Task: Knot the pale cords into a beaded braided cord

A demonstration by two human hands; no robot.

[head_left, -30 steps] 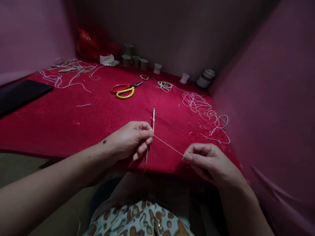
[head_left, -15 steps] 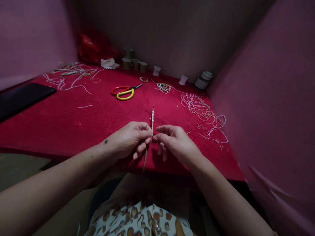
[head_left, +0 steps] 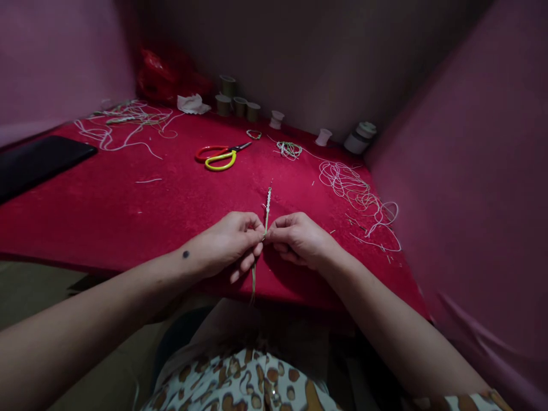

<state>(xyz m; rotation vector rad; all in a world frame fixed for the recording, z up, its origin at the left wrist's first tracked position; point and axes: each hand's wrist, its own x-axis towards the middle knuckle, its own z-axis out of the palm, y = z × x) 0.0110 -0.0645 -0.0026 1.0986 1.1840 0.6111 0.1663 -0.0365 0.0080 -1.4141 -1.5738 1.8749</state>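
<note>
"Slab (head_left: 49, 162), dark and flat, at the far left of the red tabletop (head_left: 94, 222). What comes after it?"

"A tangle of white thread (head_left: 132, 123) beyond it, then scissors (head_left: 220, 157) with one red and one yellow handle."

"And the left hand (head_left: 235, 240)?"

"Thumb and forefinger pinch the near end of the knotted cord (head_left: 268, 206); the other fingers curl loosely. Thin strands (head_left: 253, 279) hang below."

"How does the cord lie?"

"Just ahead of both hands, its long axis running front to back, the far end leaning slightly right."

"Which hand is nearer?"

"Neither, to my eye. The right hand (head_left: 299, 240) meets the left at that near end, fingertips pinched narrow on the cord. Which strand they grip, I can't tell."

"Farther right?"

"A loose heap of thread (head_left: 349, 182), well apart from the hands."
</note>
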